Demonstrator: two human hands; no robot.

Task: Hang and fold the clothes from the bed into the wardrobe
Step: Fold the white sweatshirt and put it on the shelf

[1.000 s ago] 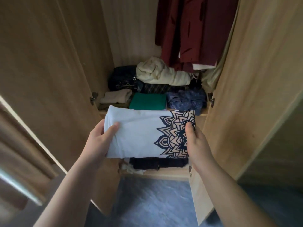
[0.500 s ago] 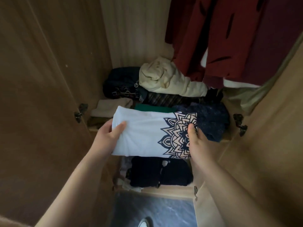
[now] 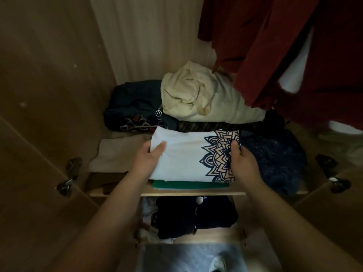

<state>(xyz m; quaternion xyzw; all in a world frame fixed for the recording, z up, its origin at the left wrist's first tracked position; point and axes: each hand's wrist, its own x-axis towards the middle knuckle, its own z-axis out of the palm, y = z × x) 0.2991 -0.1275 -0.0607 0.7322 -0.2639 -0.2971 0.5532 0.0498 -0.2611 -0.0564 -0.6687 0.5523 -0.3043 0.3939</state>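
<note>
A folded white t-shirt [image 3: 184,154] with a dark blue mandala print lies on top of a folded green garment [image 3: 188,185] on the wardrobe shelf [image 3: 188,193]. My left hand [image 3: 149,160] grips the shirt's left edge, thumb on top. My right hand [image 3: 242,161] grips its right edge over the print, thumb on top. The fingers under the shirt are hidden.
A beige folded cloth [image 3: 115,154] lies left of the shirt and a dark blue garment [image 3: 275,160] right of it. A cream bundle [image 3: 198,95] and dark clothes [image 3: 133,107] fill the back. Red garments [image 3: 284,46] hang at upper right. Black clothes [image 3: 196,214] fill the lower shelf. Door hinges [image 3: 68,177] flank the opening.
Both hands have carried the white shirt forward into the wardrobe and lowered it onto the green garment. The view has moved closer to the shelf.
</note>
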